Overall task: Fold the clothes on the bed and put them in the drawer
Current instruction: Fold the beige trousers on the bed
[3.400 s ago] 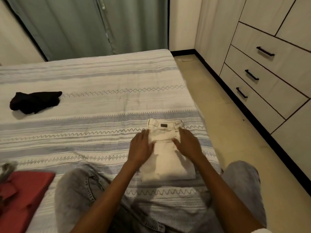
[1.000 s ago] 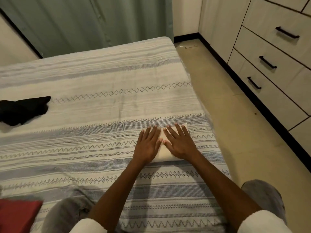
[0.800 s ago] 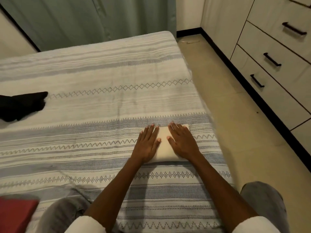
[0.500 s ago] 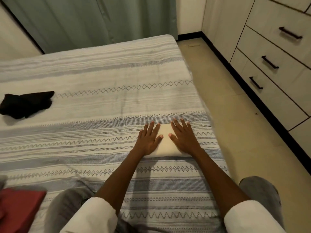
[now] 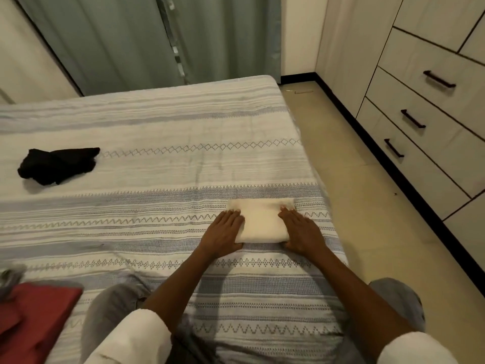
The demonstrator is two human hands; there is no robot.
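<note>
A cream garment [image 5: 259,222], folded into a small rectangle, lies near the right edge of the striped bed [image 5: 157,158]. My left hand [image 5: 223,232] lies flat against its left side and my right hand [image 5: 301,231] flat against its right side, fingers straight. A crumpled black garment [image 5: 56,164] sits far left on the bed. A red garment [image 5: 34,313] lies at the near left corner. The drawers [image 5: 420,122] with dark handles stand closed along the right wall.
Beige floor [image 5: 367,219] runs between the bed's right edge and the drawer unit. Green curtains [image 5: 157,40] hang behind the bed. My knees in grey jeans [image 5: 110,311] rest on the bed's near side.
The cream garment went from a long fold to a small rectangle. My hands slid apart from its top to its left and right sides.
</note>
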